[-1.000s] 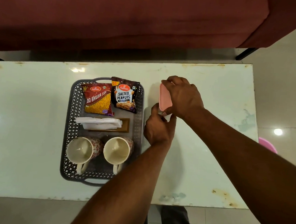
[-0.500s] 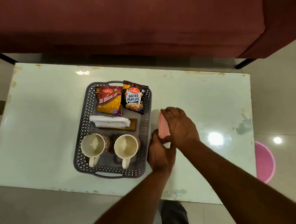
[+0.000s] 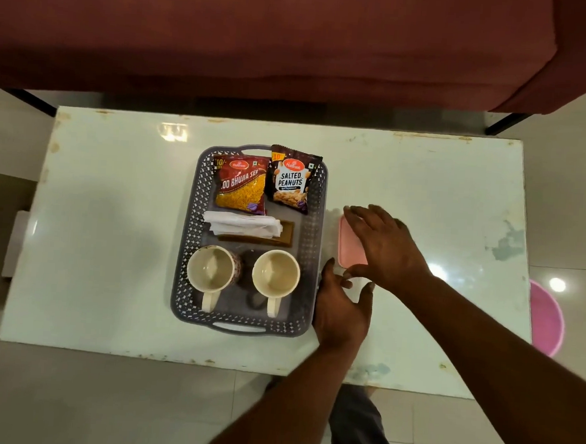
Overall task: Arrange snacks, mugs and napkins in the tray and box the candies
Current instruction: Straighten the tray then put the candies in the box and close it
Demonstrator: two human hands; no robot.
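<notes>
The tray (image 3: 184,249) holds two snack packets (image 3: 240,187), napkins (image 3: 241,222) and two empty mugs (image 3: 210,268). Just right of it the pink box (image 3: 350,247) lies lidded on the table (image 3: 111,245). My right hand (image 3: 387,248) spreads flat over it. My left hand (image 3: 342,310), fingers relaxed, holds nothing.

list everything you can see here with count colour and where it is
table: one, white, centre
tray: one, grey, on table
snack packets: two, red and dark brown, far end of tray
napkins: one stack, white, mid tray
mugs: two, cream, near end of tray
box: one, pink, on table right of tray
sofa: one, maroon, beyond table
tub: one, pink, floor at right
left hand: one, open, by tray's near right corner
right hand: one, open, over box
</notes>
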